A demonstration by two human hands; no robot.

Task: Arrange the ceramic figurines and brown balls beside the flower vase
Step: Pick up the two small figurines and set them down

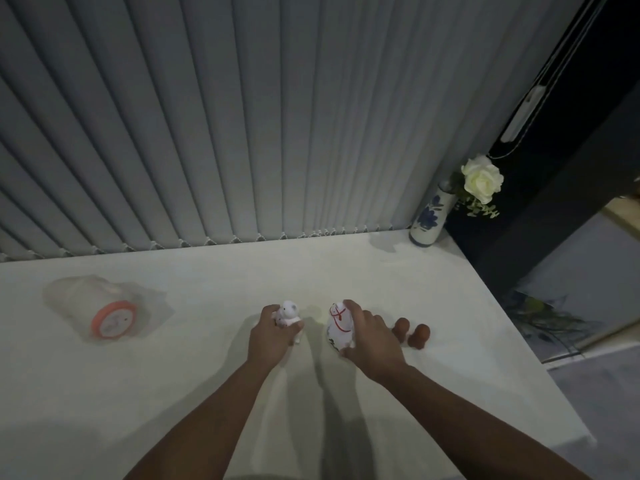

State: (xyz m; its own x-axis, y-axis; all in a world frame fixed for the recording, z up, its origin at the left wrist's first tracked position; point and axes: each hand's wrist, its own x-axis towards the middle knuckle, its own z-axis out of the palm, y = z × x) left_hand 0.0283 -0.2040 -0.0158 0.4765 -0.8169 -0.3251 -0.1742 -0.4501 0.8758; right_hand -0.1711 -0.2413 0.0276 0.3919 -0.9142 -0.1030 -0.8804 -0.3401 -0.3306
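Gripping both ceramic figurines at once: left hand (268, 336) wrapping the small pink-white one (288, 315), right hand (372, 341) closing over the taller red-lined one (339, 325). Leaving two brown balls (410, 332) well short of the flower vase (429, 216). Probably picking up; next, carrying both toward the vase and setting them upright beside it.

A home room: grey vertical blinds (242, 116) hang behind a white surface (207, 393), a rose vase (429, 216) at its far right corner.
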